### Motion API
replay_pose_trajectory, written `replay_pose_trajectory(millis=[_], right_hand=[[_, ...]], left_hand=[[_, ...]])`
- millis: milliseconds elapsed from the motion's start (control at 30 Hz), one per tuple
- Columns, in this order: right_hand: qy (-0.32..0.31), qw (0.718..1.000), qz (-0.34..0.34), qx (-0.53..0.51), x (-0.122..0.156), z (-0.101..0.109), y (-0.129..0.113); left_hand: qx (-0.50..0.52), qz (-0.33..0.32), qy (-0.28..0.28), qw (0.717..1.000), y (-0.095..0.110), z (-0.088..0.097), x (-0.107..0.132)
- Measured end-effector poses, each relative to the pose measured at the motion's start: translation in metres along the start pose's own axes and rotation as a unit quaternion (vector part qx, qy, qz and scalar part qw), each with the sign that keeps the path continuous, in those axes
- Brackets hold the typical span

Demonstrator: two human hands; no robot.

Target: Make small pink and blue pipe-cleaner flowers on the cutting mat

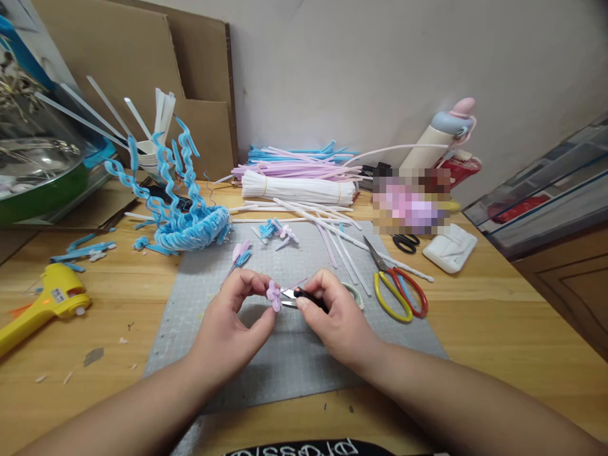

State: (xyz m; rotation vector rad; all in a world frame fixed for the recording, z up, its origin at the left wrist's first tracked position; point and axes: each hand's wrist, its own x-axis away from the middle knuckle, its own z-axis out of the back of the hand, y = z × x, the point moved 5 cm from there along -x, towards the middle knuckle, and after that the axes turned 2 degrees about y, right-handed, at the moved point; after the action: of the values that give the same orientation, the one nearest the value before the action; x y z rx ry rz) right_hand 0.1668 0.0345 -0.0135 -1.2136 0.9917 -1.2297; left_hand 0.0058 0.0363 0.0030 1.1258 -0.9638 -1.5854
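Note:
Between the thumb and fingers of my left hand [240, 316] is a small light-purple pipe-cleaner flower [273, 296]. My right hand [335, 313] grips a pair of small black-handled scissors [304, 296]. Their blades point left and reach the flower's right side; whether they touch it I cannot tell. Both hands are above the grey cutting mat [266, 373]. Beyond them on the mat lie small blue and purple pipe-cleaner flowers [278, 231] and a pink and blue pair of pieces [241, 253].
A blue fuzzy pipe-cleaner basket [192, 231] with curly strands stands at the back left. A yellow glue gun [54, 297] lies left. Large scissors with red and yellow handles [399, 291] lie right, near a white case [449, 248]. Pipe-cleaner bundles [299, 188] line the wall.

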Motion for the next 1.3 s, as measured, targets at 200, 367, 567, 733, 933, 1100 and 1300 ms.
replay_pose_trajectory(millis=[200, 367, 567, 733, 933, 1100, 1300], right_hand=[[0.024, 1.0, 0.008, 0.0, -0.001, 0.005, 0.0], [0.046, 0.999, 0.015, -0.003, -0.001, 0.01, 0.002], [0.05, 0.997, -0.017, -0.057, -0.005, 0.008, 0.009], [0.041, 0.995, -0.025, -0.087, -0.006, 0.007, 0.014], [0.006, 0.995, -0.003, -0.096, -0.007, 0.003, 0.01], [-0.065, 0.99, -0.032, -0.121, -0.005, -0.007, 0.005], [-0.104, 0.97, -0.126, -0.18, -0.002, -0.012, 0.014]], left_hand=[[0.011, 0.011, -0.007, 1.0, -0.002, 0.0, 0.0], [0.017, 0.019, -0.005, 1.0, -0.003, 0.001, -0.001], [0.058, 0.049, 0.014, 0.997, -0.003, 0.002, -0.001], [0.228, 0.159, 0.001, 0.961, -0.018, -0.002, -0.006], [0.405, 0.3, -0.071, 0.861, -0.022, -0.014, -0.004], [0.467, 0.374, -0.126, 0.791, -0.02, -0.021, 0.003], [0.476, 0.376, -0.153, 0.78, -0.019, -0.022, 0.006]])
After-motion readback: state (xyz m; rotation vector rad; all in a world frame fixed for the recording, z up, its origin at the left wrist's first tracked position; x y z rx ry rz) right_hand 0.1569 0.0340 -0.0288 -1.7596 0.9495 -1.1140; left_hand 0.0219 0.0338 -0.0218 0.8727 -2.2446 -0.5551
